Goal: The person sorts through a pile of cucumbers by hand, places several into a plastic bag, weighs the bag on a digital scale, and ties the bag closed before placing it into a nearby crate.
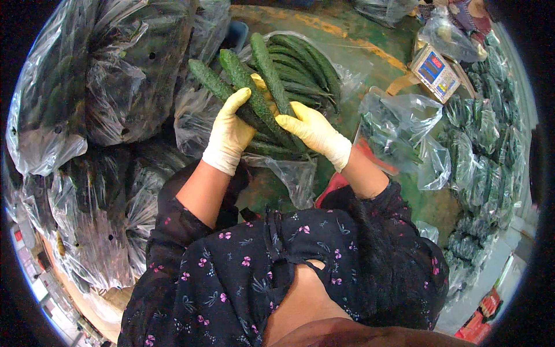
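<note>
Both of my hands wear pale yellow gloves. My left hand (230, 130) grips two long green cucumbers side by side, a left cucumber (207, 79) and a middle cucumber (236, 69), its thumb lying over them. My right hand (314, 130) has its fingers around a third cucumber (263, 54), whose far end points away from me. All three are held above a pile of cucumbers (310, 60), which lies on an opened clear plastic bag (288, 175) on the green floor. The held cucumbers and my hands hide part of the pile.
Large clear bags (130, 95) packed with dark green produce are stacked at my left. A digital scale (435, 73) stands at the upper right, with another person (470, 19) partly in view beyond it. Nearer lies a bagged bundle (390, 126). More filled bags (472, 152) line the right side.
</note>
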A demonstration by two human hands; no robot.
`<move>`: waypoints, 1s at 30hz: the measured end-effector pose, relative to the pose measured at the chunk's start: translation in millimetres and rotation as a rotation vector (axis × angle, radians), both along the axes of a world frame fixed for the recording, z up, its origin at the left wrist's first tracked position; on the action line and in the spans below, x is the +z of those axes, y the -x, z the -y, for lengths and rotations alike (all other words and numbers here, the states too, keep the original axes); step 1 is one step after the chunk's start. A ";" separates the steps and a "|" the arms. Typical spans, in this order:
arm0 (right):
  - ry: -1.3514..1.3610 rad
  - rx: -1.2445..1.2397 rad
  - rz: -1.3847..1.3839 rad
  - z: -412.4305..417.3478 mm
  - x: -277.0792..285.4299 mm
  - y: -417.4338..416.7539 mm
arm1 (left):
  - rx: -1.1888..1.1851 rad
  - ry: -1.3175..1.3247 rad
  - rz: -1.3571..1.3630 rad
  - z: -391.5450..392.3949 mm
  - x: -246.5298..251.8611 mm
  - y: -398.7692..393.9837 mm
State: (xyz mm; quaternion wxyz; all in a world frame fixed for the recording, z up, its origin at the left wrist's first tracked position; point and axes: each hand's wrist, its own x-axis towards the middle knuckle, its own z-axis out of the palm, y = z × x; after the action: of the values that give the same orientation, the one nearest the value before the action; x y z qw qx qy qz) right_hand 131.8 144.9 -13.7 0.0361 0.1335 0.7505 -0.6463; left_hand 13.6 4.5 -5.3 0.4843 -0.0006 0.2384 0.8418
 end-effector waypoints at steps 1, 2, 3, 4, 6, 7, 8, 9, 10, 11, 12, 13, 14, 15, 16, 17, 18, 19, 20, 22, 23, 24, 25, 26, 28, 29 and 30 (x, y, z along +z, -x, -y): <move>-0.058 0.048 -0.039 -0.8 7.3 -4.3 | 0.001 -0.002 0.001 0.9 0.3 -0.8; -0.116 0.096 -0.078 -2.5 15.3 -7.6 | -0.026 -0.003 -0.033 1.7 2.8 -1.8; -0.117 0.094 -0.081 -6.8 26.0 -9.0 | -0.057 -0.003 -0.072 2.5 10.6 -2.7; -0.099 0.244 0.077 -12.7 36.4 -8.6 | -0.040 -0.015 -0.107 4.3 16.7 -2.5; -0.017 0.425 0.254 -13.7 49.3 -7.8 | -0.033 -0.066 -0.111 7.8 24.6 -0.3; -0.018 0.419 0.254 -11.6 43.8 -7.4 | -0.028 -0.075 -0.109 9.9 27.8 -1.2; -0.112 0.460 0.095 -9.9 32.6 -5.9 | -0.005 -0.035 -0.139 11.2 27.5 -1.4; -0.205 0.498 -0.064 -12.2 24.8 -2.9 | -0.009 -0.035 -0.138 11.7 30.3 -1.0; -0.219 0.649 0.215 -21.6 43.1 11.1 | 0.025 0.007 -0.190 16.3 37.6 -0.8; 0.292 0.576 0.359 -40.6 23.9 19.7 | 0.062 0.052 -0.243 21.8 45.1 0.5; 0.241 0.485 0.204 -62.4 -9.5 29.6 | 0.082 0.050 -0.244 22.9 47.7 5.2; -0.055 0.272 0.124 -80.6 -32.8 36.4 | 0.060 0.045 -0.258 25.0 53.9 12.2; -0.406 0.095 0.223 -96.2 -54.0 43.0 | 0.066 0.034 -0.276 27.2 55.5 19.0; -0.442 -0.067 0.254 -104.0 -72.9 47.4 | 0.080 0.027 -0.299 31.4 57.1 26.0; -0.693 -0.041 0.204 -116.7 -105.2 52.8 | 0.056 -0.003 -0.308 34.5 57.9 32.2; -0.685 -0.031 0.198 -111.2 -120.1 59.5 | 0.107 0.061 -0.370 37.6 64.7 32.1; -0.784 0.001 0.286 -104.4 -126.1 66.2 | 0.122 0.068 -0.411 40.8 66.5 33.2; -0.884 0.030 0.377 -98.9 -131.6 70.9 | 0.135 0.074 -0.451 42.3 67.3 35.1; -0.974 0.034 0.427 -93.1 -137.1 70.2 | 0.127 0.051 -0.419 41.7 67.4 37.4; -0.891 0.058 0.477 -88.0 -119.1 74.3 | 0.135 0.003 -0.380 45.9 64.2 40.5; -0.813 0.069 0.532 -88.5 -112.3 74.1 | 0.134 -0.055 -0.342 47.3 63.6 40.8; -0.730 0.102 0.443 -92.0 -112.8 71.1 | 0.135 -0.053 -0.338 45.9 63.2 42.0; -0.689 0.125 0.506 -98.5 -110.8 68.3 | 0.115 -0.085 -0.312 43.1 63.3 43.6; -0.654 0.154 0.545 -98.4 -110.4 66.0 | 0.096 -0.120 -0.285 41.2 63.1 44.2; -0.624 0.178 0.581 -107.4 -116.5 62.4 | 0.081 -0.124 -0.264 37.0 61.7 44.4; -0.736 0.170 0.486 -116.7 -129.1 57.7 | 0.059 -0.131 -0.240 33.2 60.2 43.9; -0.844 0.181 0.378 -112.1 -124.4 60.8 | 0.052 -0.141 -0.226 34.3 57.6 44.6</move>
State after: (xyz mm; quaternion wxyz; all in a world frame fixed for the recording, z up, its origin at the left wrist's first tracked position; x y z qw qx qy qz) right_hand 71.0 257.0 -138.1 0.1709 0.1861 0.9364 -0.2435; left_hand -31.1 -29.8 52.3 0.4310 0.1220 0.2316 0.8635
